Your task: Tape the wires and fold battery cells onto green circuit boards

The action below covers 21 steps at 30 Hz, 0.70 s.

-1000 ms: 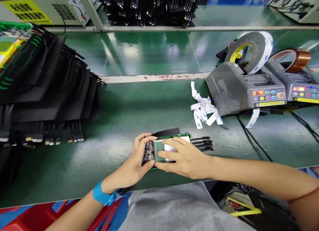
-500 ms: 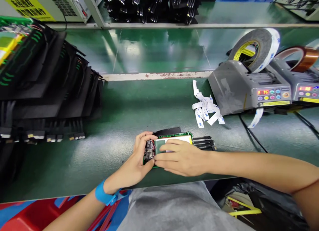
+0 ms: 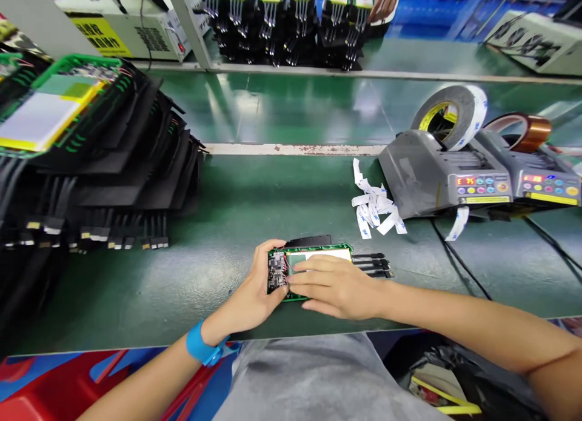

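On the bench before me lies an opened power bank [image 3: 277, 272], its green-edged casing showing a circuit board at the left end and a pale battery [image 3: 343, 253] at the right. Several short black cables [image 3: 373, 263] stick out from its right end. My left hand [image 3: 252, 297] grips the left end, thumb at the near edge and fingers at the far one. Stretched fingers of my right hand [image 3: 334, 286] lie flat over the battery, covering much of it. A black flap [image 3: 309, 241] shows along the far side.
Stacked open power banks [image 3: 97, 115] with cables rise at left. White tape strips [image 3: 375, 206] lie beside two tape dispensers [image 3: 422, 175] at right. Across the shelf, a co-worker's hand [image 3: 384, 0] touches a row of similar units [image 3: 268, 21]. A red stool [image 3: 59, 387] is below.
The view has tilted up, bringing the far row of units and the co-worker's hand into sight. My hands remain on the power bank in nearly the same pose.
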Each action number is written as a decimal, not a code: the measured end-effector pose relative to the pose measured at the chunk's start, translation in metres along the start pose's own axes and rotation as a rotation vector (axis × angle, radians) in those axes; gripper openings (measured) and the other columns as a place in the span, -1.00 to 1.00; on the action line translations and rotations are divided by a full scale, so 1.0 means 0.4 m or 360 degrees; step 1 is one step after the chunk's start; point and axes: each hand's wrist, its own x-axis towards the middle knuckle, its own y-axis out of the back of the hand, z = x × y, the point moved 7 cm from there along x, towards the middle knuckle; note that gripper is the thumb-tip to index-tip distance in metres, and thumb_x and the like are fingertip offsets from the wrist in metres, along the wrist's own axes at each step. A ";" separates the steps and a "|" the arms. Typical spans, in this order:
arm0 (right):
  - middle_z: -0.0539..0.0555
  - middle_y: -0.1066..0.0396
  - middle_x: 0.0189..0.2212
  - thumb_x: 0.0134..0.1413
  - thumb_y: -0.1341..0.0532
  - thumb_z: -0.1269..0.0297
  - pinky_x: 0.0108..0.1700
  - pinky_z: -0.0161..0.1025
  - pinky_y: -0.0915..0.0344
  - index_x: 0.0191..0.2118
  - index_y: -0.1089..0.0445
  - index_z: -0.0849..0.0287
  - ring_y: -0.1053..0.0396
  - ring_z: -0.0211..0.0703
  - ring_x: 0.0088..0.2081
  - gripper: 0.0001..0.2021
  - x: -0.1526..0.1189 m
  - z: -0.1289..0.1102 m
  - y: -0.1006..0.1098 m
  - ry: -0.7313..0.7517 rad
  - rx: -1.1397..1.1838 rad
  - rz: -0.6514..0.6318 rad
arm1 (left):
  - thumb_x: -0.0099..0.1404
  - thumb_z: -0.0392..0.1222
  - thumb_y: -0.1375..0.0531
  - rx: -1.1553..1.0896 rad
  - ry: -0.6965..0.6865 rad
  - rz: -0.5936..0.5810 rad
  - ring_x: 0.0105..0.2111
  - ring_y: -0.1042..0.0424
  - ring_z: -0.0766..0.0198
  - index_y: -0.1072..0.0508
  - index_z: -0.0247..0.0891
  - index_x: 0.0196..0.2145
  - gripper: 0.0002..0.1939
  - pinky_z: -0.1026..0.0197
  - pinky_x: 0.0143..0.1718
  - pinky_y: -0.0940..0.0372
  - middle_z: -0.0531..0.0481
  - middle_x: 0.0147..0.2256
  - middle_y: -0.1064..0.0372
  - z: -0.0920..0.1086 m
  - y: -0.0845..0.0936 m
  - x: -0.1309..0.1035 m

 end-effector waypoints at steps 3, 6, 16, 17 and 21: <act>0.18 -0.45 -0.04 0.28 -0.09 0.25 0.03 -0.13 -0.34 0.01 -0.35 0.30 -0.36 -0.12 -0.01 -0.71 0.002 0.024 0.008 -0.0158 0.0035 0.0001 | 0.24 -0.27 -0.15 -0.0072 -0.0023 0.0079 0.23 -0.02 0.06 0.16 -0.05 0.22 -0.29 -0.15 0.27 0.04 -0.12 0.20 0.06 -0.008 0.008 -0.012; 0.25 -0.39 0.03 0.28 -0.08 0.25 0.05 -0.06 -0.31 0.07 -0.30 0.34 -0.31 -0.05 0.04 -0.66 0.004 0.030 0.001 -0.0220 -0.0056 -0.0044 | 0.23 -0.25 -0.19 -0.0087 -0.0023 0.0143 0.28 0.07 0.07 0.21 -0.03 0.25 -0.20 -0.17 0.31 0.14 -0.11 0.26 0.13 -0.020 0.019 -0.026; 0.17 -0.46 -0.11 0.32 0.02 0.39 -0.06 -0.14 -0.28 -0.07 -0.37 0.31 -0.35 -0.10 -0.07 -0.75 0.052 -0.004 -0.033 0.0171 -0.0285 -0.0257 | 0.34 -0.16 -0.08 -0.0076 -0.0024 0.0214 0.19 -0.13 0.14 0.08 -0.07 0.23 -0.42 -0.13 0.25 -0.04 -0.13 0.15 -0.12 -0.034 0.060 -0.003; 0.15 -0.47 -0.12 0.32 0.03 0.40 -0.07 -0.15 -0.29 -0.08 -0.37 0.29 -0.35 -0.10 -0.07 -0.74 0.054 -0.001 -0.031 0.0181 -0.0272 -0.0245 | 0.34 -0.16 -0.08 0.0008 -0.0035 0.0230 0.16 -0.17 0.15 0.04 -0.08 0.22 -0.45 -0.10 0.22 -0.09 -0.12 0.13 -0.14 -0.030 0.064 0.001; 0.09 -0.50 -0.21 0.32 0.01 0.37 -0.05 -0.21 -0.29 -0.08 -0.37 0.27 -0.36 -0.17 -0.10 -0.76 0.064 0.042 0.005 -0.0020 -0.0036 -0.0019 | 0.37 -0.15 -0.04 0.0306 -0.0062 0.0303 0.08 -0.23 0.15 -0.23 -0.07 0.13 -0.63 -0.05 0.15 -0.14 -0.06 0.06 -0.22 -0.014 0.080 0.018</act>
